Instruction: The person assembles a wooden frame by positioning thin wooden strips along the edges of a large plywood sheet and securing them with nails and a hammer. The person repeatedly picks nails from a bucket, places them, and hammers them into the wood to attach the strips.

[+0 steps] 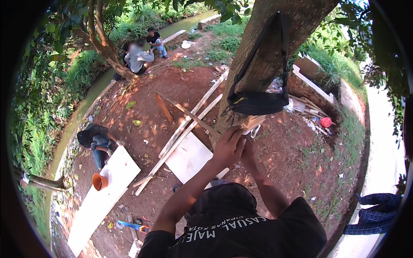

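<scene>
My left hand is closed, its fingers curled toward the base of a light-brown, wood-like piece. My right hand is closed beside it, partly covered by the left. The piece sticks up from between both hands, and a white loop shows at its side. Its lower end is hidden by my fingers. Both hands are up in front of the tree trunk. Just above them, a black bag hangs from the trunk by its strap.
Long wooden battens and a pale board lie left of my arms. Farther left, a person crouches by a long white board bearing an orange-brown pot. A blue-and-orange handsaw lies low left. Several people sit near the stream.
</scene>
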A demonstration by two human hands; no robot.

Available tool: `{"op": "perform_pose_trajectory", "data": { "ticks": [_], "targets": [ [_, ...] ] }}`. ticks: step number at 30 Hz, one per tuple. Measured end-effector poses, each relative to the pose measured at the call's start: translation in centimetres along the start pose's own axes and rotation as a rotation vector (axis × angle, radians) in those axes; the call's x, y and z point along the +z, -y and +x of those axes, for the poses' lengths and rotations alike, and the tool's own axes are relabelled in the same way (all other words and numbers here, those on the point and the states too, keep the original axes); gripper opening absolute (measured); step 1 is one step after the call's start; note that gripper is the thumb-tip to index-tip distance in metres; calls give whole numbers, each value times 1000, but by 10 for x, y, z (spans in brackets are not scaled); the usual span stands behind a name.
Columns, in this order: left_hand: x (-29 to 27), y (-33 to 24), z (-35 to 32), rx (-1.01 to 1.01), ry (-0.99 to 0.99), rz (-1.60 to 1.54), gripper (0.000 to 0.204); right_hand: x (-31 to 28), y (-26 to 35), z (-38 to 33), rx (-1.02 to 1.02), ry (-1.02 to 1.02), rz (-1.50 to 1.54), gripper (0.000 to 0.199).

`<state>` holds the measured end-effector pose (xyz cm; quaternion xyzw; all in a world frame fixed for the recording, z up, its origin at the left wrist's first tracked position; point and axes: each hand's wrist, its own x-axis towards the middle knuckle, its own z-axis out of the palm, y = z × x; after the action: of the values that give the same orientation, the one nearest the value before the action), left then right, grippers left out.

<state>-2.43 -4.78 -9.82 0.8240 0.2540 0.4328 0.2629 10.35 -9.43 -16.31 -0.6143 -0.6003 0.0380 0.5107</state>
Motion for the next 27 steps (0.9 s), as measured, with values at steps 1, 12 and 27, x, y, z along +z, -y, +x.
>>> {"op": "perform_pose_trajectory", "data": {
  "ticks": [1, 12, 27],
  "targets": [
    [-5, 5, 8, 25, -37, 28, 37, -13, 8, 14, 60, -55, 31, 22],
    [-55, -4, 153, 378, 230, 717, 36, -83, 85, 135, -335, -6, -485, 55],
    [-109, -5, 152, 878, 253, 923, 13, -131, 52, 156, -384, 94, -706, 41]
  ]
}}
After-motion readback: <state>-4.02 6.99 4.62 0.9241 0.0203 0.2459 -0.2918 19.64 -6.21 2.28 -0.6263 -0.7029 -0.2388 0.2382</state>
